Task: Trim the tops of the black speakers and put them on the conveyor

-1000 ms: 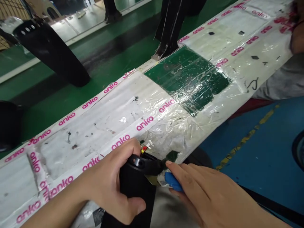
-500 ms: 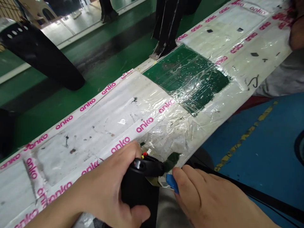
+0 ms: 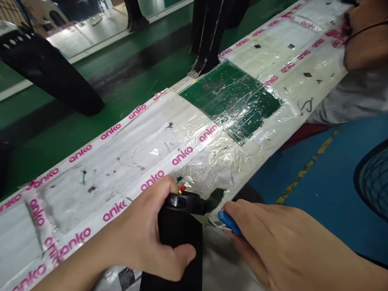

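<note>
My left hand (image 3: 151, 238) is wrapped around a long black plastic part (image 3: 182, 242), holding it upright at the near edge of the bench. Its glossy rounded top has a small hole, and tiny red, yellow and white wire connectors (image 3: 182, 188) poke out behind it. Just to the right, my right hand (image 3: 266, 238) is closed on a small blue object (image 3: 228, 222). Most of that object is hidden by my fingers, so its kind cannot be told. A small gap separates it from the black part.
A long bench (image 3: 121, 153) covered with white "anko" film and clear tape runs diagonally, with a green patch (image 3: 233, 101). Black curved parts (image 3: 51, 68) stand beyond it. Another person's hand (image 3: 363, 40) rests at the far right. A dark mesh-backed thing (image 3: 376, 178) stands on the blue floor.
My right hand has drawn slightly right with the blue object, away from the black part. My left hand keeps its hold. The other person's arm shows more as the view shifts.
</note>
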A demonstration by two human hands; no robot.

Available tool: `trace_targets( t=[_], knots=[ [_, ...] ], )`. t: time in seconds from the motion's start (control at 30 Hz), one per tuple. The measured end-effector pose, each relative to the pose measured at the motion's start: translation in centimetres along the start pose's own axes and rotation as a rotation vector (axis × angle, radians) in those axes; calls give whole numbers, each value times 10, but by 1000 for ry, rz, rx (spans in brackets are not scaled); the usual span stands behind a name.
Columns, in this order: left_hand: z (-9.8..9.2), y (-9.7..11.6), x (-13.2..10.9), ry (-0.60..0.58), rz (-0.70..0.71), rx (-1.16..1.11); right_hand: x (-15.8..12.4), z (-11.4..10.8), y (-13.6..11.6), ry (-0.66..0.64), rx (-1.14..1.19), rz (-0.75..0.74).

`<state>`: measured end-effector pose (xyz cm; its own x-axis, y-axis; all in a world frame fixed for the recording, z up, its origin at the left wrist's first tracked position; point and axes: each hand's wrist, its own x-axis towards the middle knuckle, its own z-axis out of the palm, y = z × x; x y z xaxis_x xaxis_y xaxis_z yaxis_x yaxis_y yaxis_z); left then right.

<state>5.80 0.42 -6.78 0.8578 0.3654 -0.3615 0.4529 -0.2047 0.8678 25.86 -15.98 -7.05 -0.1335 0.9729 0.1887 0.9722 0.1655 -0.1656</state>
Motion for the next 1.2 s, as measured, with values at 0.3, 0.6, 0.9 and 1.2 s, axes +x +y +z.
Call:
trace_targets(
  t=[0.3,0.6,0.9,1.2],
  knots=[
    [3,4,3,57,4,44,0,7,-6,-41,-39,-90],
    [3,0,0,38,-14,10,-2,4,-4,-44,-51,-75],
    [2,-2,-2,26,-13,8,1,2,-8,-40,-113,-39],
    [1,-2,-3,12,31,62,2,7,-9,-85,-152,-4]
  ],
)
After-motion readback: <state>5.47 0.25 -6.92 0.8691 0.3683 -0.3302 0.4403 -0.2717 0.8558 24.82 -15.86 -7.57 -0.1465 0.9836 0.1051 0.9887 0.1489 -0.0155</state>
